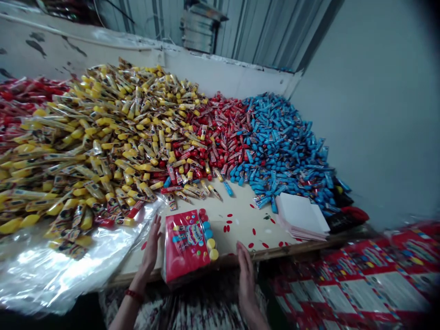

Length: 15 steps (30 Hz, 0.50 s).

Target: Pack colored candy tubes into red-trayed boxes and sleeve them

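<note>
A red printed box (184,243), wrapped in clear plastic, sits at the table's front edge. Its right side shows a row of colored round caps. My left hand (151,245) is upright just left of the box, fingers stretched out; I cannot tell whether it touches the wrap. To the right, apart from the box, my right hand (245,270) is held with its fingers extended and nothing in it. Small red oval pieces (253,232) lie scattered on the pale tabletop (209,195).
Heaps of yellow-capped tubes (113,123), red tubes (223,128) and blue tubes (285,142) cover the back. White cards (300,215) are stacked at right, above wrapped red printed packs (381,270). Clear plastic sheeting (85,256) drapes over the left edge.
</note>
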Motion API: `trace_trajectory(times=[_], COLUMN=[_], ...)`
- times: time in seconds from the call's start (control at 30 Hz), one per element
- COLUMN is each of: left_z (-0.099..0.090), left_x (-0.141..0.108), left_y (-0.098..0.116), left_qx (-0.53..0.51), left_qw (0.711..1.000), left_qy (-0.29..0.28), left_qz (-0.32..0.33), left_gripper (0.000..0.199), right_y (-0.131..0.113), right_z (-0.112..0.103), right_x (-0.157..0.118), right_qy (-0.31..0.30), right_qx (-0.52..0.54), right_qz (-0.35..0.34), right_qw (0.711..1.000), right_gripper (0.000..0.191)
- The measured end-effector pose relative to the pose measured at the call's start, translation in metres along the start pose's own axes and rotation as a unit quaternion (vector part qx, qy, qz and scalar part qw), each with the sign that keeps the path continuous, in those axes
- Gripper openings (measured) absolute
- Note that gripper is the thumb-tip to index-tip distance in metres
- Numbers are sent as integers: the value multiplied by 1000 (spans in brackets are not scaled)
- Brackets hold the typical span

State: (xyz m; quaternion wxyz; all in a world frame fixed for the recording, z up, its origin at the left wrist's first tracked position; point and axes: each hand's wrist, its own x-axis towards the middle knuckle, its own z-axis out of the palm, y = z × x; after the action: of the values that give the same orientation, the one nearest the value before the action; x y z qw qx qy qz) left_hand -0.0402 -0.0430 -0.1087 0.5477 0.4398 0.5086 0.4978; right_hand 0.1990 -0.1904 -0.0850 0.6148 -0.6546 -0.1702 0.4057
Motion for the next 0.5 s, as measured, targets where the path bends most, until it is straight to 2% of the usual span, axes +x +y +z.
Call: trace_trajectory(times=[0.03,0.1,0.17,0.23,0.3,0.37,0.5], left_z=[-2,-4,-2,3,11,22,51], left_x=[5,11,11,6,-5,-21,-59], left_y=[1,4,7,11,17,23,30], left_qx=[6,35,60,61,47,30,1], left_qw=[1000,999,998,998,998,997,990], left_qy=[-10,-18,-11,-4,-2,-16,-70], left_qz=[3,-10,-24,-35,-51,-74,-123], left_gripper=[78,74,67,63,62,62,63], right_y=[4,10,11,7,-1,-10,-22], right_z=[-3,-2,8,18,21,15,-6], right_x=[-6,-18,-31,-39,-41,-39,-32], right_qy=[-18,-107,-194,-219,-208,-206,-193], right_qx=[19,64,103,116,107,99,76], right_qz=[49,152,203,209,208,197,140], right_qw=[998,980,954,946,950,953,968], right_gripper=[63,60,59,63,71,76,74])
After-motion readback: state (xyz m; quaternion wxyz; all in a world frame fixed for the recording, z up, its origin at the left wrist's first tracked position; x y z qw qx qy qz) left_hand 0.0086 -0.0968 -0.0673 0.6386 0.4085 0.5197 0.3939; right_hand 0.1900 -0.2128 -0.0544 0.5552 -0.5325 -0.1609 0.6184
